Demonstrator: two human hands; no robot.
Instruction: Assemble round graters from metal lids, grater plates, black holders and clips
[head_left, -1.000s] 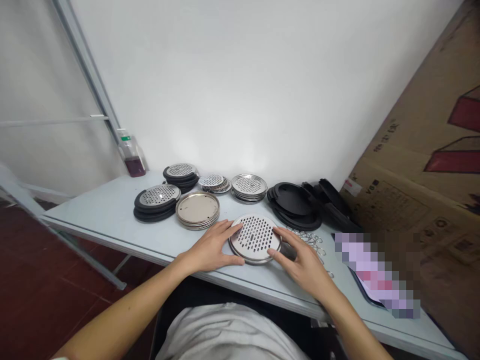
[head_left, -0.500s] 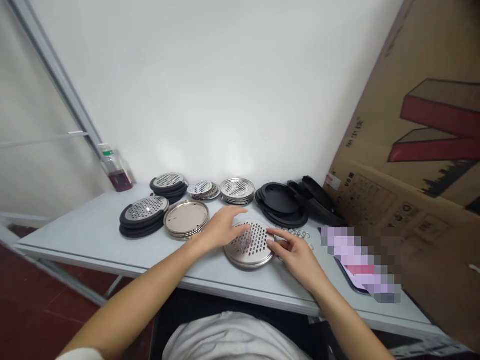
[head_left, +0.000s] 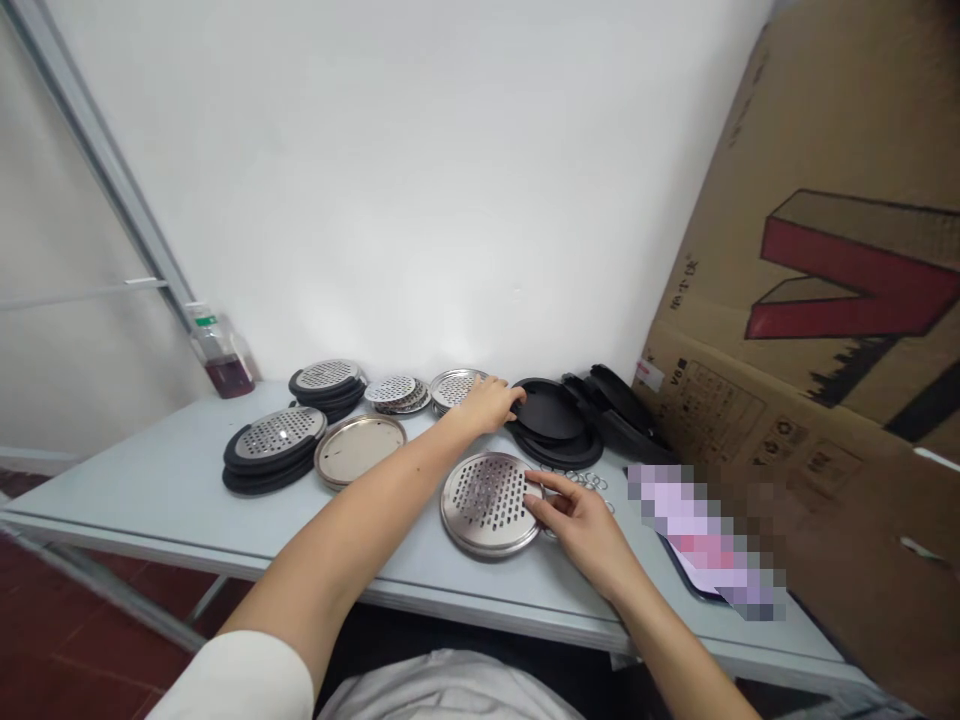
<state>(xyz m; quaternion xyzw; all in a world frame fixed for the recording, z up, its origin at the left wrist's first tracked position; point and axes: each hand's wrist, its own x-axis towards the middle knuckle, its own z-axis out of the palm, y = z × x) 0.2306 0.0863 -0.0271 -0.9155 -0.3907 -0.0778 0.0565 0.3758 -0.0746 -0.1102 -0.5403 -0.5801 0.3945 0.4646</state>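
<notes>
Change: your left hand (head_left: 487, 405) has left the steel disc (head_left: 487, 503) and moved across the table to the far row; your right hand (head_left: 576, 522) has stayed with the disc, which now lies alone, nearer you.

Left hand: you have it curled, knuckles up, with the fingertips at the edge of the black discs (head_left: 547, 410), just beside the steel stack (head_left: 451, 388). You cannot tell from this view whether it is gripping anything.

Right hand: it is half open and curved, with the thumb and fingers against the disc's right rim. It rests there with no clear grip.

Disc: flat on the table (head_left: 150, 490), perforated face up, in front of you and well clear of the far row.

Around: to the right of the disc lie loose metal rings (head_left: 581, 480). To the left sit a plain steel tray (head_left: 360, 450) and a black-backed perforated stack (head_left: 274, 450). Behind those are two more perforated stacks (head_left: 328, 385) (head_left: 394, 393).

Rest: a bottle of dark liquid (head_left: 221, 365) stands at the wall, and a cardboard carton (head_left: 825, 300) leans at the right.
</notes>
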